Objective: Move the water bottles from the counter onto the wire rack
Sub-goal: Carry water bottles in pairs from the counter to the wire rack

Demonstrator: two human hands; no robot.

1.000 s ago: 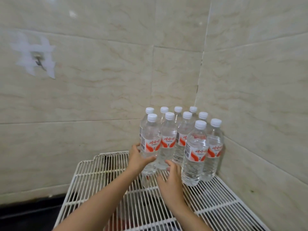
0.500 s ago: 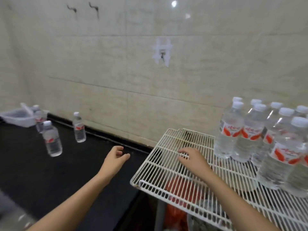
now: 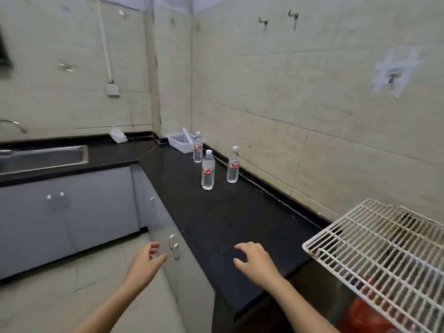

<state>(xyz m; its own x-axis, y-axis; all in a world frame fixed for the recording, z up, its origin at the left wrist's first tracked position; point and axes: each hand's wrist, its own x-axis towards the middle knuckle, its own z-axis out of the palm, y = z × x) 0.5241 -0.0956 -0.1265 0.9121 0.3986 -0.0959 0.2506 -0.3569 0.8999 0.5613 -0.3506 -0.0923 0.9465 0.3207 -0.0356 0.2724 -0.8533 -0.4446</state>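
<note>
Along the bottom of the frame, the left hand [image 3: 146, 260] and right hand [image 3: 254, 260] hover empty, fingers loosely curled. At lower right, the wire rack [image 3: 374, 241] juts a corner close by. Open counter [image 3: 228, 219] leads to three upright bottles at centre, yet to move: nearest bottle [image 3: 208, 170], right-side bottle [image 3: 233, 165] and farthest bottle [image 3: 197, 147] by a white basket [image 3: 179, 141].

Black counter [image 3: 216, 219]; white rack [image 3: 374, 246]; red-labelled bottles [image 3: 208, 169].
</note>
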